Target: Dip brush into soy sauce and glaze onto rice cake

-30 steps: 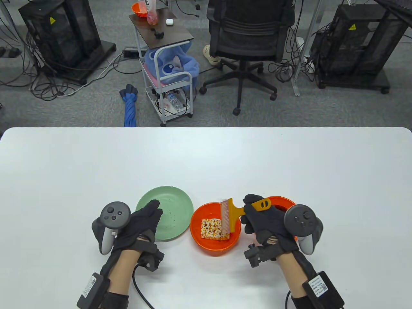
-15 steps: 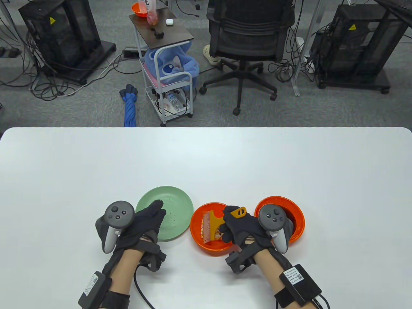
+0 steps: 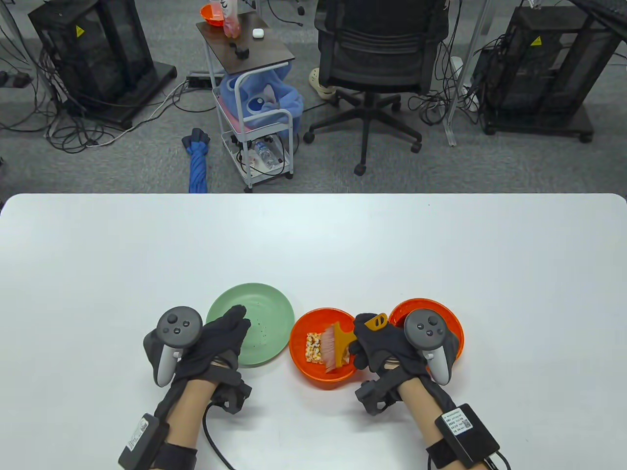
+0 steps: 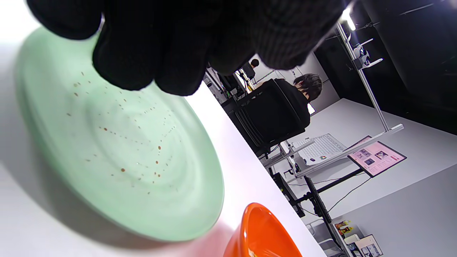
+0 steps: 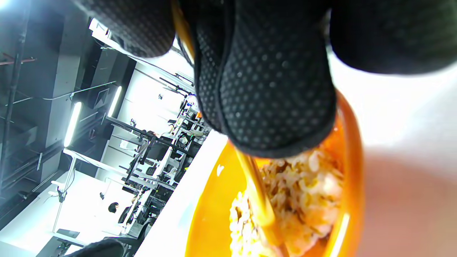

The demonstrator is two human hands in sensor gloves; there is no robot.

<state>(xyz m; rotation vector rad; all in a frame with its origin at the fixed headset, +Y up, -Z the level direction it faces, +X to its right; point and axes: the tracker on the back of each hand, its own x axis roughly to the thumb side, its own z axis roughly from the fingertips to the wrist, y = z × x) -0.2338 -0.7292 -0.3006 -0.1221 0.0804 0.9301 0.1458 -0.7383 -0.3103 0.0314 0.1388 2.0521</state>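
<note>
Rice cake (image 3: 313,346) lay in the near orange bowl (image 3: 300,327), a pale, speckled square on the bowl's floor. Bristles of the brush (image 3: 331,348) rested across the cake's right part, covering it, while its left part stayed bare. The brush's yellow handle ran up and to the right out of the bowl into the right hand (image 3: 379,345), which gripped it with the fingers curled around; the handle's slotted end stuck out above the knuckles. In the right wrist view the brush (image 5: 262,203) pressed down onto the rice cake (image 5: 307,200) inside the bowl (image 5: 351,150).

Just right of that bowl stood a second orange bowl (image 3: 448,313), largely hidden behind the right hand and its tracker. To the left sat a green plate (image 3: 267,306) flecked with small brown spots. The left hand (image 3: 218,342) rested over the plate's near left edge, fingers loosely extended and holding nothing. Everything stood on the white table (image 3: 313,245).
</note>
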